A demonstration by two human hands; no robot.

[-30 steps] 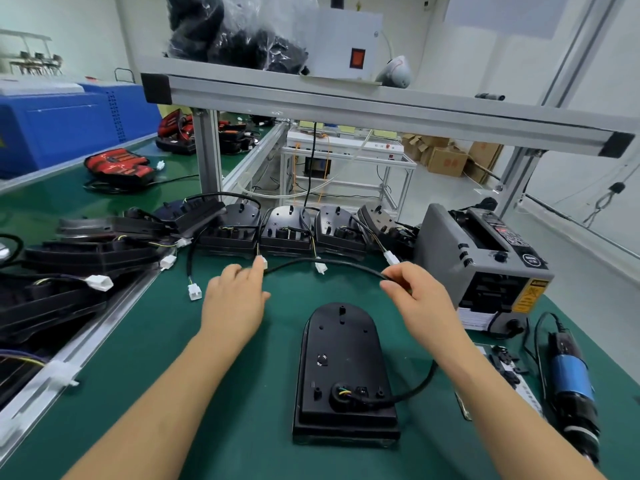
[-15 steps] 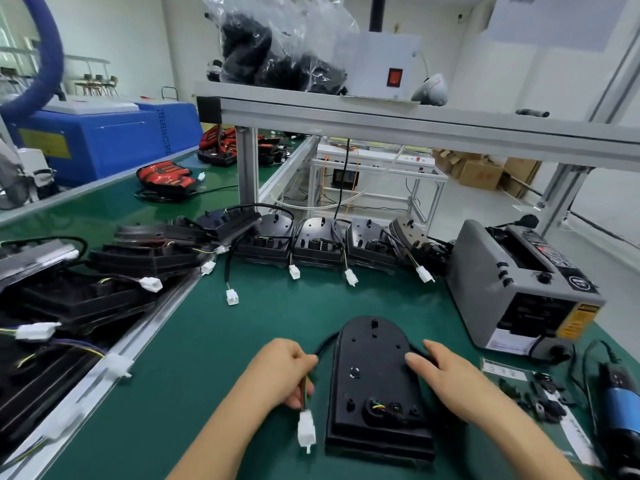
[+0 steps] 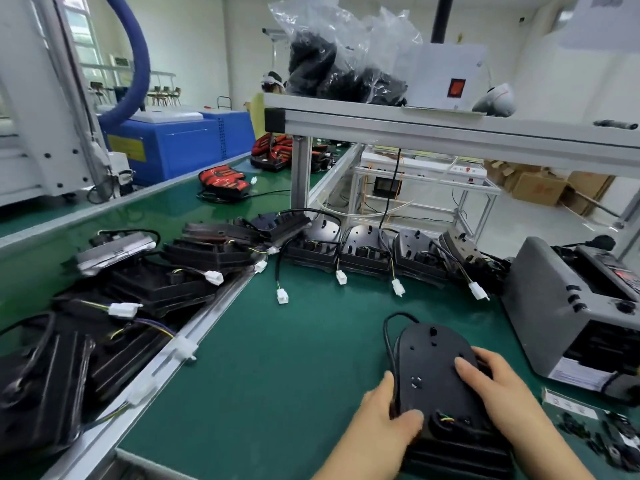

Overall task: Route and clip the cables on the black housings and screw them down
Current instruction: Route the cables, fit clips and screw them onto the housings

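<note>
Head | left hand (image 3: pixel 388 420) grips black housing (image 3: pixel 429 358) | right hand (image 3: pixel 498 389) flat on top | cable (image 3: pixel 387 329) loops left

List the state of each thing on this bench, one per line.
black housing: flat on the mat, under both hands
cable: looped past the housing's left edge
left hand: grips the housing's left edge
right hand: fingers flat on the housing
white connectors: unplugged, lying on mat
</note>
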